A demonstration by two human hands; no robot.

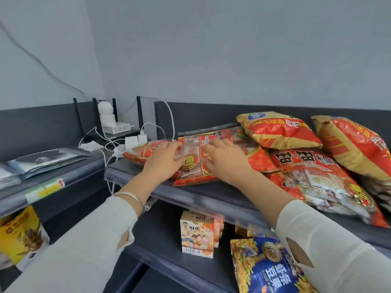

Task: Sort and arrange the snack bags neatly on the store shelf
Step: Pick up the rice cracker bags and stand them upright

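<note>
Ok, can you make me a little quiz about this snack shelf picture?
1. True or false: the left hand and the right hand both rest on the red bag.
2. Which wrist wears the silver bracelet? A left, B right, C neither.
3. Fill the gap: the blue bag sits ___ the top shelf.
Key: 1 true; 2 A; 3 below.
</note>
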